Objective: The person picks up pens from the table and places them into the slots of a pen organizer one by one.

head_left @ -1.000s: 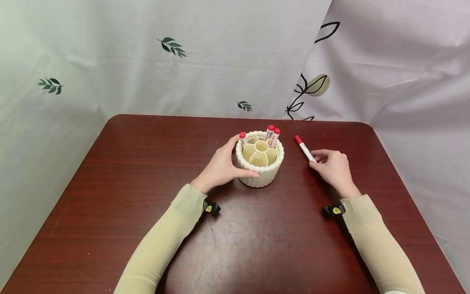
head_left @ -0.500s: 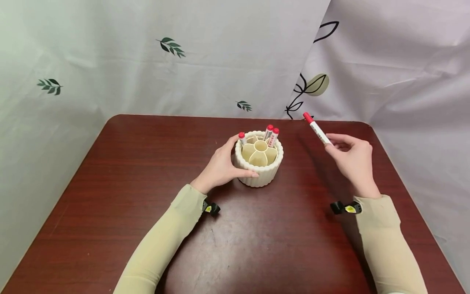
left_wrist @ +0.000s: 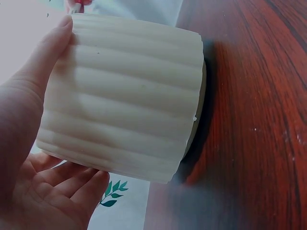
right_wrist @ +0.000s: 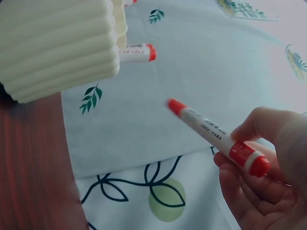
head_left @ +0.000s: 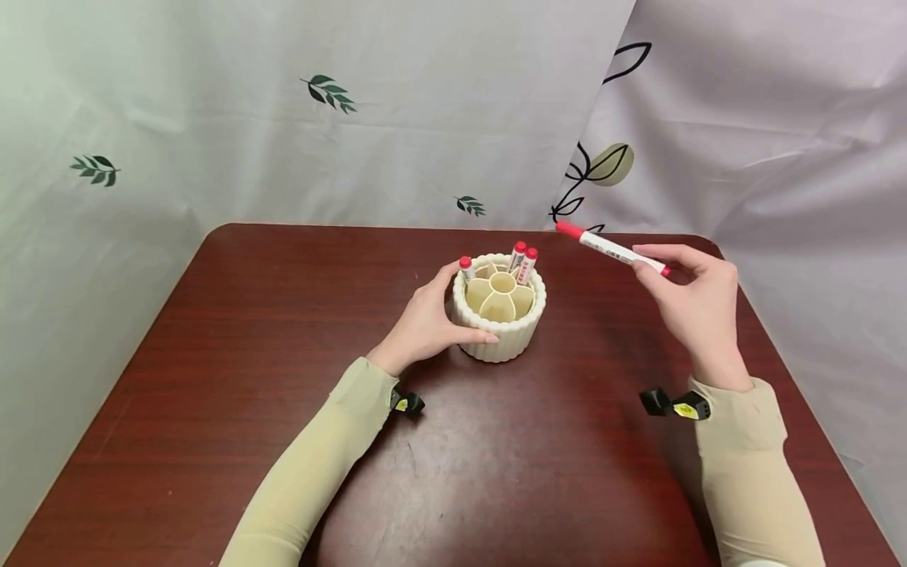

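A cream, ribbed pen holder [head_left: 519, 335] with a scalloped rim and petal-shaped compartments stands upright on the table. My left hand [head_left: 423, 323] grips its left side, thumb across the front and fingers behind; the left wrist view shows the ribbed wall [left_wrist: 124, 96] between them. Three red-capped markers stand in it: one at the left [head_left: 467, 268], two together at the back right [head_left: 527, 266]. Up in the air to the right, my right hand [head_left: 701, 303] pinches a white marker [head_left: 608, 246] with red ends near one end. Its far end points left, toward the holder's side.
The dark red-brown wooden table [head_left: 248, 354] has rounded far corners. Behind it hangs a pale curtain [head_left: 397, 157] printed with leaves. Small black cameras [head_left: 409, 402] sit at both wrists, below light green sleeves [head_left: 305, 465].
My right hand has lifted the marker off the table and moved right, and the marker has swung to lie flatter, pointing left. My left hand and the pen holder have stayed put.
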`<state>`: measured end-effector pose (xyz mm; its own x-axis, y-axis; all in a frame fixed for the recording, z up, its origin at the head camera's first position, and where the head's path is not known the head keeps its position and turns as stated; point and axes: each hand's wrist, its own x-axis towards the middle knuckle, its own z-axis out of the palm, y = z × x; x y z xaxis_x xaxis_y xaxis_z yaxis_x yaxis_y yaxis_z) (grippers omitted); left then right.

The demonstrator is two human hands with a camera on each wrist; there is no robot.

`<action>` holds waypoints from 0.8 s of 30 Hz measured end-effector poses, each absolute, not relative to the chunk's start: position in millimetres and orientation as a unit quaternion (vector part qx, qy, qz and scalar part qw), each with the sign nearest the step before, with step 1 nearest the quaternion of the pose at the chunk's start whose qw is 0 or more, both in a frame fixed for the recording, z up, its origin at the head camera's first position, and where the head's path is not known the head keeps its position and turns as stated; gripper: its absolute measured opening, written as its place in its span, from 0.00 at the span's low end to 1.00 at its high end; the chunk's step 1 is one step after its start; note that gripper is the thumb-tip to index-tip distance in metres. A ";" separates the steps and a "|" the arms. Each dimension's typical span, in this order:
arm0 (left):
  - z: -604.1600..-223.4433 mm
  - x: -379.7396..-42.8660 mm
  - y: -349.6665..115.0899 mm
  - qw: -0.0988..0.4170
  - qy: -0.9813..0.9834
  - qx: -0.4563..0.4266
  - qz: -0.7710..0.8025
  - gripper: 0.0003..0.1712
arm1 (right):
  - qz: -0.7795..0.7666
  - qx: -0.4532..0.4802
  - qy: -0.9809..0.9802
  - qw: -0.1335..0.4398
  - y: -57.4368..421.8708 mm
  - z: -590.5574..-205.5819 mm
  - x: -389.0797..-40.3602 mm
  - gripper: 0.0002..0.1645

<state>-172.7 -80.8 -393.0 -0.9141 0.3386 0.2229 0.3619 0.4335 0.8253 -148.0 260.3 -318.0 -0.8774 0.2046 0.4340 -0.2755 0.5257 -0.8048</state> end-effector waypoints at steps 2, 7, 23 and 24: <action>-393.5 -172.8 -80.5 0.012 -0.845 -0.208 -0.492 0.67 | 0.489 0.020 -0.835 0.251 258.7 -316.0 -146.6 0.11; -393.7 -172.9 -80.1 0.013 -0.845 -0.210 -0.492 0.67 | 0.505 0.016 -0.822 0.263 252.0 -306.7 -141.6 0.10; -393.8 -173.5 -81.0 0.022 -0.847 -0.210 -0.488 0.67 | 0.667 0.109 -0.679 0.288 237.5 -282.9 -128.9 0.12; -393.9 -173.5 -81.0 0.022 -0.847 -0.210 -0.488 0.67 | 0.671 0.115 -0.673 0.289 236.7 -282.2 -128.2 0.12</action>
